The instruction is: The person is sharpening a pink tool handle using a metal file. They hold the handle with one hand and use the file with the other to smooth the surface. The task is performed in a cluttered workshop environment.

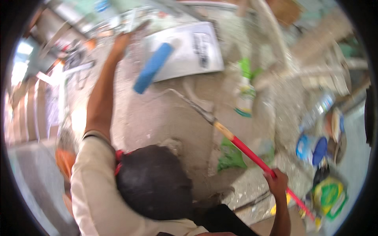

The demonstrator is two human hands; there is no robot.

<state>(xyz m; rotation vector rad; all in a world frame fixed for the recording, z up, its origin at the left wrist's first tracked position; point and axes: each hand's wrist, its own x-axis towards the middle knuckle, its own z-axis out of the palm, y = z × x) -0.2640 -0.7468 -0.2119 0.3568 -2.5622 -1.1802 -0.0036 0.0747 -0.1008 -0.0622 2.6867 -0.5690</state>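
My right hand [277,181] is closed around the red pole of a paint roller. A blue roller sleeve [153,68] lies at the far end of its bent wire frame, over the lower left part of a white printed sheet [183,51]. My left hand does not show. Close in front of me there seems to be another person, with a dark rounded head covering [153,183] and a beige shirt [94,188]. That person's bare left arm [102,94] stretches toward the far left, its hand blurred.
Green and white packaging [245,88] lies right of the roller frame, and a green patch [231,155] shows below. At right are a clear bottle [321,106], a blue tub [311,149] and a green-yellow bag [330,194]. Cardboard [29,110] stands at left.
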